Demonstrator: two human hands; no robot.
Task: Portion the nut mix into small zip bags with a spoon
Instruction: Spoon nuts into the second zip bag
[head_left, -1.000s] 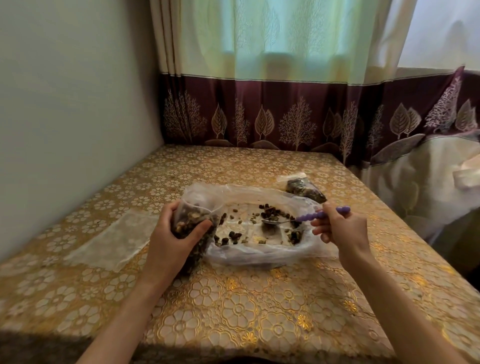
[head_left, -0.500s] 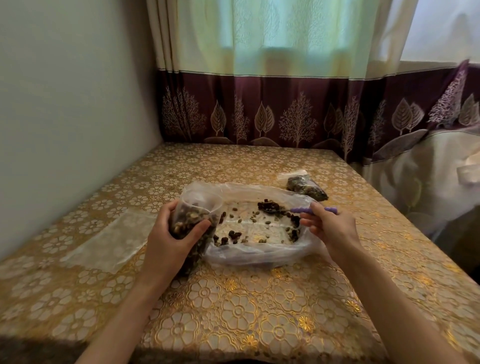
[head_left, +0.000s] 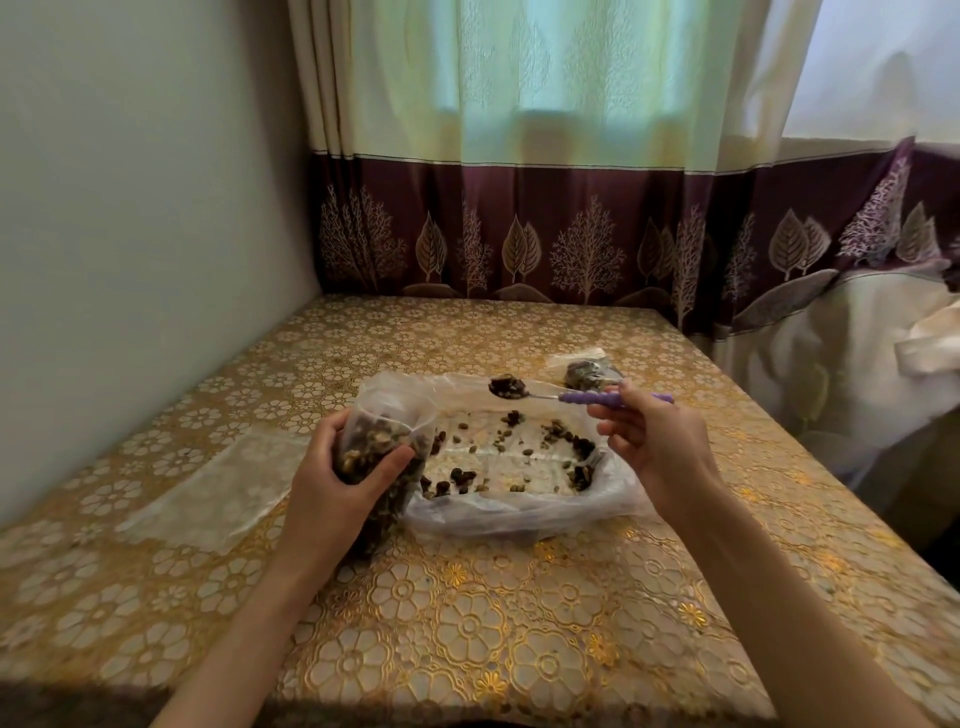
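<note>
My left hand (head_left: 340, 480) grips a small clear zip bag (head_left: 382, 447) that stands upright, mouth open, mostly full of nut mix. To its right lies a large clear plastic bag (head_left: 519, 512) spread open, with scattered nuts (head_left: 511, 454) left inside. My right hand (head_left: 657, 441) pinches the purple handle of a spoon (head_left: 582, 397). The spoon's bowl (head_left: 508, 387) is heaped with dark nut mix and hangs above the large bag's far edge, to the right of the small bag's mouth.
A filled small zip bag (head_left: 589, 371) lies behind the spoon at the right. An empty flat zip bag (head_left: 218, 493) lies on the gold floral tablecloth (head_left: 467, 623) at the left. A wall borders the left, a curtain the back, a white cloth bundle (head_left: 857, 364) the right.
The spoon was down among the nuts in the large bag; now it is lifted out, loaded, and carried a little to the left. My left hand still holds the small bag.
</note>
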